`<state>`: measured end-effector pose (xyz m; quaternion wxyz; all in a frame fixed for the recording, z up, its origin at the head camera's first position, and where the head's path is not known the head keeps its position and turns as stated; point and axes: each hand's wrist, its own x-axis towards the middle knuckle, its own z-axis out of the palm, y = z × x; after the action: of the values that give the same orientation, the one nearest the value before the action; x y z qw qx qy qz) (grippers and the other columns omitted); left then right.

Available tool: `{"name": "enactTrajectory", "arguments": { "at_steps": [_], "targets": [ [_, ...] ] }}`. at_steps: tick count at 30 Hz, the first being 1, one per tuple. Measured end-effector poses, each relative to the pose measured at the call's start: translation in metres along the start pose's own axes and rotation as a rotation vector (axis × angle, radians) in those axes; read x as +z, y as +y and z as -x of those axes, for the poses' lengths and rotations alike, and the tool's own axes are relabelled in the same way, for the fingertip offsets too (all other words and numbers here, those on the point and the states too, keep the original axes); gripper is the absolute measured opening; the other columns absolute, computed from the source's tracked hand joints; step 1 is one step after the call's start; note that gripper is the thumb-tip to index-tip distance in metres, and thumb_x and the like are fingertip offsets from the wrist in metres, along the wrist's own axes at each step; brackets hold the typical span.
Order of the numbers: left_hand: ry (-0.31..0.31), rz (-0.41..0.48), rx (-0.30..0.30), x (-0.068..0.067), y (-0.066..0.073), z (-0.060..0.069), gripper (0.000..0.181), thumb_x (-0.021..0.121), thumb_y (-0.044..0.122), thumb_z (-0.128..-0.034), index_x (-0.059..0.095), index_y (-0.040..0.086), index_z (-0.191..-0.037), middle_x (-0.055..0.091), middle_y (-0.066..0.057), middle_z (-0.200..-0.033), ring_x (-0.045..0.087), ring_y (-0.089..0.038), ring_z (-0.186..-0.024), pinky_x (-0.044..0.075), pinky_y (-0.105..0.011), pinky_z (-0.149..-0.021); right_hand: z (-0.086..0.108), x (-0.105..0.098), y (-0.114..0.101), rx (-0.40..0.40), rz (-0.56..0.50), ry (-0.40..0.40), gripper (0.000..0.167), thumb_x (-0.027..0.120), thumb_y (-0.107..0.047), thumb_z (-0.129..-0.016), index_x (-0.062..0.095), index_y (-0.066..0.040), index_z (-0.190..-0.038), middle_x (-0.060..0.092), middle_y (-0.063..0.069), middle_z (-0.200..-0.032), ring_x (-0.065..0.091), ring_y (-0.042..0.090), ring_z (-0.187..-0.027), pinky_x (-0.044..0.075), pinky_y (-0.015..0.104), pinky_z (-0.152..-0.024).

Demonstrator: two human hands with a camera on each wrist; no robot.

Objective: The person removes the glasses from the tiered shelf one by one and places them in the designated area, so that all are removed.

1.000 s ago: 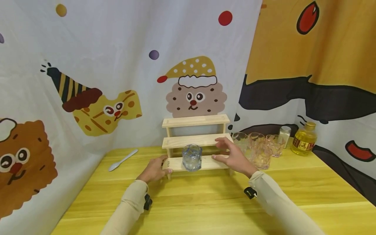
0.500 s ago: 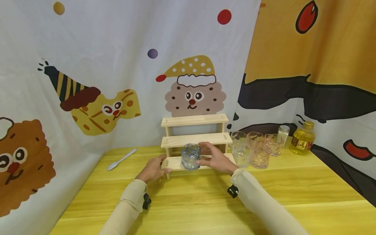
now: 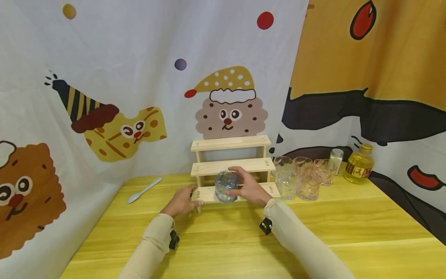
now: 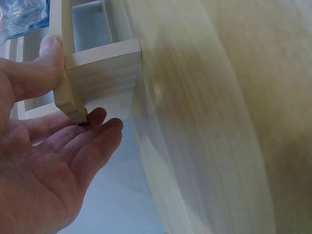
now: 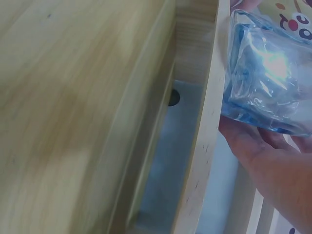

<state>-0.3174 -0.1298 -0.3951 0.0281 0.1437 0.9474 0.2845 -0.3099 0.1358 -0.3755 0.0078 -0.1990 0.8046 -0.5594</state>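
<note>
A three-step wooden shelf [image 3: 232, 166] stands on the table against the curtain. My left hand [image 3: 180, 201] grips the left end of its lowest step; in the left wrist view the thumb [image 4: 48, 56] lies on the board, with fingers beneath. On that lowest step sits a bluish clear drinking glass [image 3: 225, 187], upright. My right hand [image 3: 248, 188] holds this glass from the right, thumb in front and fingers behind. The right wrist view shows the glass [image 5: 270, 73] at the board's edge, the hand partly hidden by it.
Right of the shelf stand several clear and pinkish glasses [image 3: 308, 186]. Behind them are a white-filled jar [image 3: 336, 162] and an oil bottle [image 3: 360, 164]. A white spoon [image 3: 144, 190] lies left of the shelf on the yellow wooden table [image 3: 223, 244].
My right hand has moved left from the right end of the lowest step to the glass and taken hold of it. The left hand stays on the shelf.
</note>
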Motion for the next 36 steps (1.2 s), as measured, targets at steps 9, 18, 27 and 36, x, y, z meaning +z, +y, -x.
{"name": "enactTrajectory", "arguments": {
  "at_steps": [9, 18, 27, 36],
  "targets": [
    [0.002, 0.005, -0.001, 0.000, -0.001, -0.001, 0.067, 0.074, 0.023, -0.0922, 0.045, 0.004, -0.149, 0.063, -0.022, -0.134, 0.065, -0.032, -0.112, 0.056, -0.046, -0.092, -0.003, 0.003, 0.003, -0.023, 0.019, 0.003, 0.083, 0.086, -0.014, -0.080, 0.042, -0.013, -0.150, 0.058, 0.017, -0.137, 0.059, 0.037, -0.125, 0.054, 0.050, -0.101],
    [-0.008, 0.013, -0.010, 0.001, 0.000, -0.001, 0.067, 0.073, 0.023, -0.0931, 0.044, 0.003, -0.149, 0.062, -0.022, -0.134, 0.064, -0.035, -0.115, 0.055, -0.048, -0.094, -0.003, 0.006, 0.004, -0.005, 0.015, 0.021, 0.086, 0.088, -0.017, -0.078, 0.042, -0.014, -0.151, 0.059, 0.015, -0.139, 0.059, 0.036, -0.126, 0.047, 0.054, -0.108],
    [-0.009, 0.019, -0.013, 0.002, 0.000, -0.001, 0.067, 0.074, 0.022, -0.0927, 0.044, 0.004, -0.150, 0.063, -0.021, -0.133, 0.065, -0.033, -0.114, 0.056, -0.047, -0.093, -0.001, 0.009, 0.003, 0.013, 0.021, 0.054, 0.084, 0.087, -0.018, -0.079, 0.043, -0.014, -0.150, 0.061, 0.013, -0.136, 0.060, 0.034, -0.124, 0.051, 0.052, -0.104],
    [-0.012, 0.016, -0.001, 0.000, 0.000, 0.001, 0.067, 0.074, 0.023, -0.0929, 0.044, 0.002, -0.149, 0.063, -0.022, -0.133, 0.064, -0.035, -0.116, 0.056, -0.048, -0.094, 0.008, 0.005, 0.000, 0.031, 0.045, 0.068, 0.084, 0.088, -0.023, -0.078, 0.045, -0.017, -0.149, 0.062, 0.010, -0.133, 0.061, 0.030, -0.120, 0.053, 0.048, -0.099]
  ]
}}
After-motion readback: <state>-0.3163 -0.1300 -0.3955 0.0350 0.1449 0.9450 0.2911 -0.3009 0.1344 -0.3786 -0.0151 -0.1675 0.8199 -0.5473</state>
